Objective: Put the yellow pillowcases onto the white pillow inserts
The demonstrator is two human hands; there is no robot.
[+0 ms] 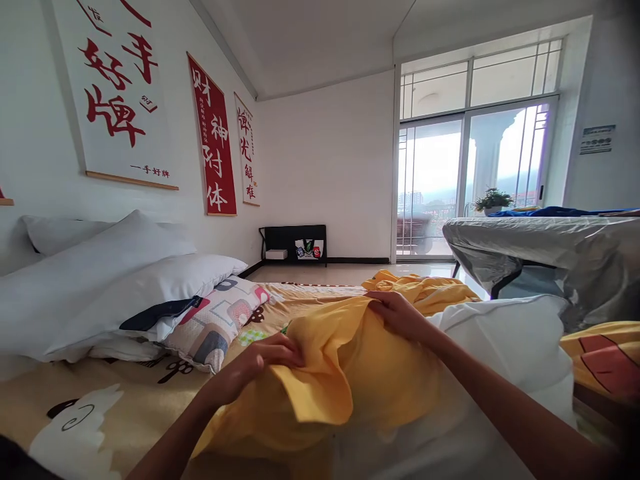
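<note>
A yellow pillowcase is stretched between my two hands, with a loose edge folded over at the front. My left hand grips its left side, fingers curled into the fabric. Farther right, my right hand pinches the top edge between thumb and fingers. A plump white pillow lies close under my right forearm. How far the pillow reaches beneath the yellow fabric is hidden. Behind my right hand is a crumpled heap of yellow cloth.
White pillows and a patterned pillow are piled at the left on the printed bedsheet. A plastic-covered table stands at the right, near a yellow printed fabric bundle. A low black rack is against the far wall.
</note>
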